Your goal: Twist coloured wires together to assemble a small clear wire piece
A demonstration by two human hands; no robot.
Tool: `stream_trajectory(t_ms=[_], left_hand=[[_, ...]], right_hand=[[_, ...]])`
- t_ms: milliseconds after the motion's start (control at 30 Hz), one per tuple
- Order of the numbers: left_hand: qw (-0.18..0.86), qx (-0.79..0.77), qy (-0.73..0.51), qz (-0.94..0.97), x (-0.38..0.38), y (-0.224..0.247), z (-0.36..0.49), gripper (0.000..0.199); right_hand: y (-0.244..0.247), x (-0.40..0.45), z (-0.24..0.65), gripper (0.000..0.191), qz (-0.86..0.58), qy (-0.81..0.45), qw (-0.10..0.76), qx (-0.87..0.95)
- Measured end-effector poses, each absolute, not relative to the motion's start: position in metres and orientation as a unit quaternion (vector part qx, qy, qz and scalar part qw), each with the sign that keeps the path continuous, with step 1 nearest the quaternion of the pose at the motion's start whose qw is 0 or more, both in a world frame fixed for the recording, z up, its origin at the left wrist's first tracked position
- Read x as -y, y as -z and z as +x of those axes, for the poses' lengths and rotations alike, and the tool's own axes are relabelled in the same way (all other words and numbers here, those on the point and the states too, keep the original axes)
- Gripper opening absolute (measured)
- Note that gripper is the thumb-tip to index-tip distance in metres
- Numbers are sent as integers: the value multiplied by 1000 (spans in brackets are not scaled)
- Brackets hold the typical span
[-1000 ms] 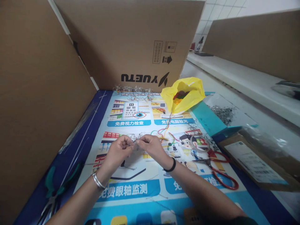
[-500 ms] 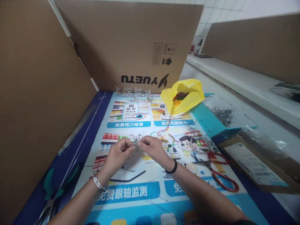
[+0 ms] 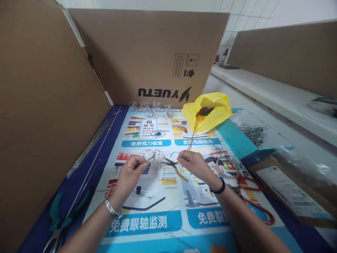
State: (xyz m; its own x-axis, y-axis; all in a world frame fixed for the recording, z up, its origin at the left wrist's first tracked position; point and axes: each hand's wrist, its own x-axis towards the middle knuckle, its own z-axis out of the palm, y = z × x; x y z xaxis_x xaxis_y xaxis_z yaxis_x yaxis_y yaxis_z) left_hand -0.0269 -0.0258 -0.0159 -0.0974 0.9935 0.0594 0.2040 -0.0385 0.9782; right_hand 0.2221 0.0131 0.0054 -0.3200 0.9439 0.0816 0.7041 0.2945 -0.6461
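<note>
My left hand [image 3: 133, 170] pinches the edge of a tangled bunch of thin wires [image 3: 155, 158], silvery with small red and green bits. Its thumb and forefinger are pressed together. To the right, the closed fingers of my right hand [image 3: 193, 163] grip one handle of small pliers [image 3: 173, 166]. The pliers have dark jaws pointing left at the wire bunch and a yellow handle hanging toward the printed sheet. Coloured threads [image 3: 191, 140] run from a yellow bag [image 3: 214, 117] down behind my right hand.
Red-handled scissors [image 3: 256, 202] and a roll of clear tape [image 3: 228, 167] lie at right, beside a cardboard box [image 3: 289, 193]. Teal-handled scissors [image 3: 59, 221] lie at lower left. More wire tangles [image 3: 152, 107] sit at the back, before a cardboard wall [image 3: 147, 52].
My right hand has left the wire bunch and moved right to the pliers, which have turned and shifted. My left hand keeps its pinch. The view has tilted slightly.
</note>
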Motion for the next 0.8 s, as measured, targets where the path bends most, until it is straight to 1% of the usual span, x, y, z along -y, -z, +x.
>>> stream_trajectory(t_ms=[67, 167, 367, 500, 700, 800], left_hand=[[394, -572, -482, 534, 26, 17, -28, 15], [380, -583, -490, 525, 25, 19, -28, 16], [356, -599, -498, 516, 24, 20, -28, 17], [320, -608, -493, 534, 25, 22, -29, 16], [279, -608, -494, 555, 27, 23, -26, 14], [250, -598, -487, 586, 30, 21, -25, 11]], right_hand=[[-11, -14, 227, 21, -545, -225, 191, 785], [-17, -14, 234, 22, -568, -187, 137, 789], [-27, -17, 247, 21, -578, -129, 65, 803], [-29, -19, 252, 23, -595, -91, 46, 798], [-15, -24, 237, 24, -572, -52, 52, 817], [-6, -30, 222, 18, -552, -22, 39, 833]])
